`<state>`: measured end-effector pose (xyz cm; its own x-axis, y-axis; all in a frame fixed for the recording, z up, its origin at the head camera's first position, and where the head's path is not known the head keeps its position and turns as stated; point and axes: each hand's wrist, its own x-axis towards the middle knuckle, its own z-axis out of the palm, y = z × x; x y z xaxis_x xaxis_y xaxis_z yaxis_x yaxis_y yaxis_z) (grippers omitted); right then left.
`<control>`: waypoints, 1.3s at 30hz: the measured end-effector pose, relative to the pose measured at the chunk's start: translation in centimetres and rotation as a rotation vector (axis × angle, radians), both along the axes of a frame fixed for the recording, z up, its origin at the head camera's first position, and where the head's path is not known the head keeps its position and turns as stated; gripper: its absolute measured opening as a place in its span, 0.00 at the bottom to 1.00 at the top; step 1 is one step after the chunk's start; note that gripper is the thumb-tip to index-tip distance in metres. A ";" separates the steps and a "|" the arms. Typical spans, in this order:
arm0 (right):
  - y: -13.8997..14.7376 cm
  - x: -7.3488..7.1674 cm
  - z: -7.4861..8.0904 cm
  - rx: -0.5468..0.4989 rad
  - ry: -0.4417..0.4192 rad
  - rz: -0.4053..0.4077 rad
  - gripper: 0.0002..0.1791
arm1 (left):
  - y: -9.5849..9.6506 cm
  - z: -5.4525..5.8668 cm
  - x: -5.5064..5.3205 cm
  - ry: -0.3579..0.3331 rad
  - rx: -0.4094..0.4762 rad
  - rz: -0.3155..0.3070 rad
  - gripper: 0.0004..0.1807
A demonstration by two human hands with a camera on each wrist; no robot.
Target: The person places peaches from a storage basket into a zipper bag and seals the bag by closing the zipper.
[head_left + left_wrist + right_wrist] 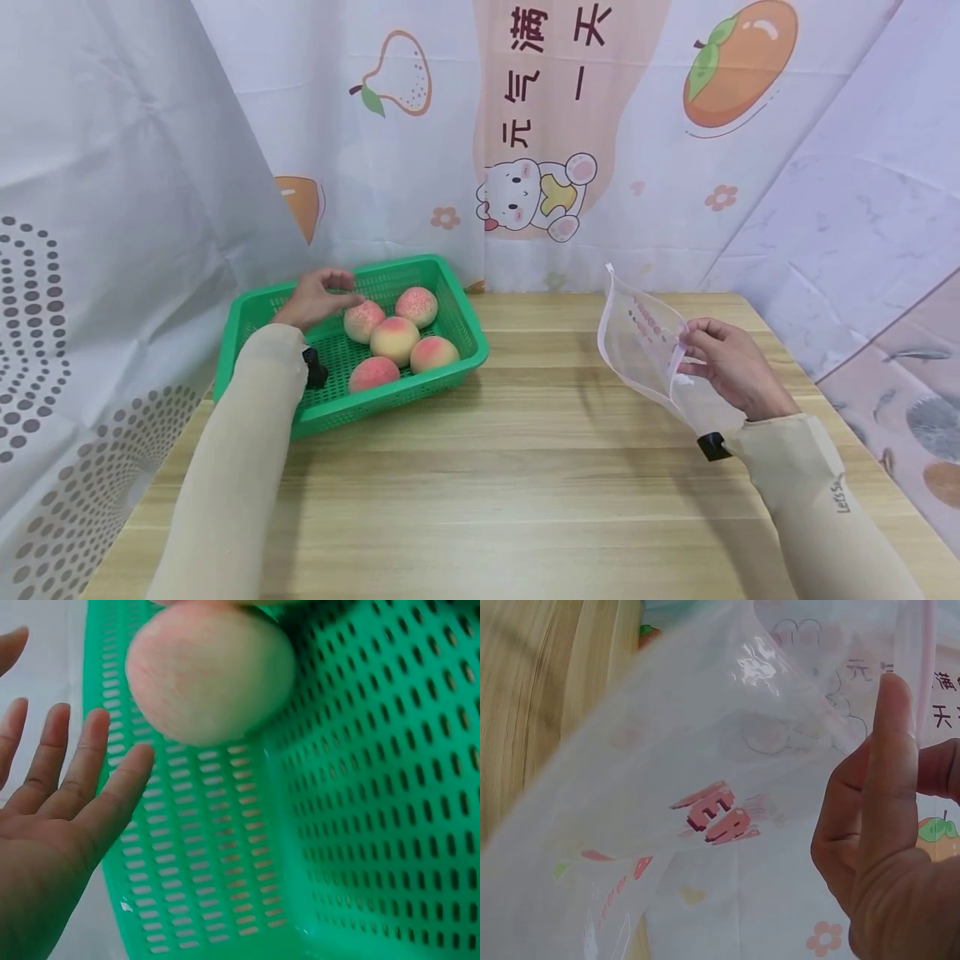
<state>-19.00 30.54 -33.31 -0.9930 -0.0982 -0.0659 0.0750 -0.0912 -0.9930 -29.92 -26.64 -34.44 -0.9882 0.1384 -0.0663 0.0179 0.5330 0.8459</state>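
Observation:
A green perforated plastic basket holds several pink-and-yellow peaches. Over its back left part is my left hand, next to the peach closest to it. The left wrist view shows that hand's fingers spread, and a peach beyond the fingertips with a visible gap. At the right, my right hand pinches the rim of a translucent zip bag with pink edging. The bag is held up above the table with its mouth parted. Red print shows on its film in the right wrist view.
A wood-grain table lies under everything. Behind it hangs a white curtain printed with fruit and a cartoon animal. Another sheet with grey dots closes the left side. Black wrist straps are at the cuffs.

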 end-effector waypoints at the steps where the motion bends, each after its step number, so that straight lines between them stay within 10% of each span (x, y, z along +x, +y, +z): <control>1: 0.0 0.0 0.0 0.000 0.001 0.001 0.08 | -0.2 -0.1 0.0 -0.012 -0.003 -0.004 0.33; 18: 0.3 0.0 -0.1 0.019 -0.014 -0.012 0.07 | -1.0 -2.9 -0.6 -0.146 0.018 0.036 0.45; 39: 0.2 -0.1 -0.6 0.024 0.006 -0.017 0.09 | 0.2 -3.7 -1.4 -0.205 -0.134 0.038 0.49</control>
<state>-19.06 30.75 -33.88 -0.9949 -0.0793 -0.0621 0.0677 -0.0689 -0.9953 -31.32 -26.42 -38.10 -0.9565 0.0779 -0.2813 -0.1691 0.6376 0.7516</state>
